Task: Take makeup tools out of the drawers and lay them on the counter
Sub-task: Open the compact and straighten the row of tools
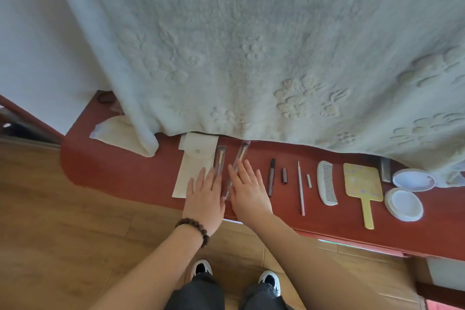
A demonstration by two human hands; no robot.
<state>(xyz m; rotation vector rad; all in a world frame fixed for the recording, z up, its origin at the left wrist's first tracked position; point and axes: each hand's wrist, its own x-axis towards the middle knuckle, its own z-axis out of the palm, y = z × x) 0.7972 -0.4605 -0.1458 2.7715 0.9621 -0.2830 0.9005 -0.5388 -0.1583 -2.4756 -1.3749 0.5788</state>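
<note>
Makeup tools lie in a row on the red-brown counter [120,171]. My left hand [205,199] rests flat, fingers apart, over the lower end of a packaged brush [220,156] beside a white snap pouch [195,166]. My right hand [247,191] lies flat and open next to a second packaged brush [240,156], which slants between both hands. Further right are a dark pencil [271,176], its small cap [284,175], a thin pink stick [300,186], a white comb [326,182], a yellow hand mirror [362,184] and two white round lids [407,191].
A large white embossed cloth [251,58] hangs over the back of the counter, covering what is behind. A folded white cloth [113,133] lies at the counter's left end. A slightly open drawer edge [352,245] shows under the counter's front. Wooden floor and my shoes are below.
</note>
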